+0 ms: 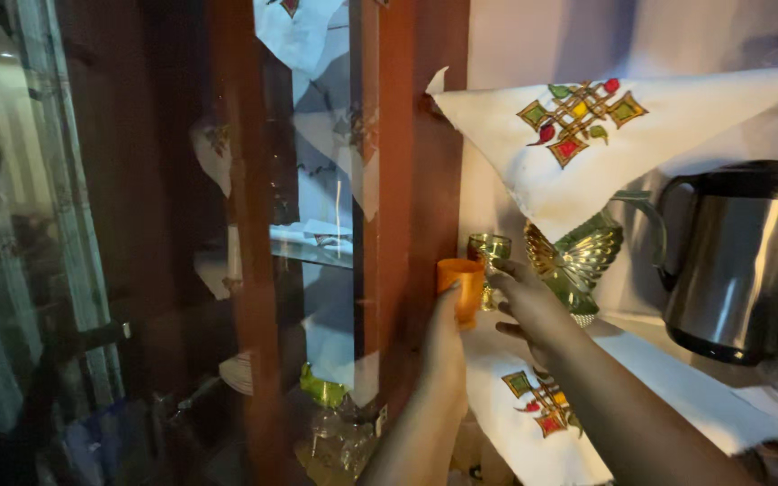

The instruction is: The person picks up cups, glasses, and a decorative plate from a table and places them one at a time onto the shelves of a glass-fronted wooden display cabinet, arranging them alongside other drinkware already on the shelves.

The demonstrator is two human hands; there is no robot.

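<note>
Dim wooden cabinet, shelf draped with embroidered cloths. Left hand fingers closed around an orange cup at the shelf's edge; right hand grips a green glass goblet (butterfly ornament just behind). Crowded reach: a nudge could topple the ornament.

Head camera looks forward, close (slightly upward), into cupboard shelf.
</note>
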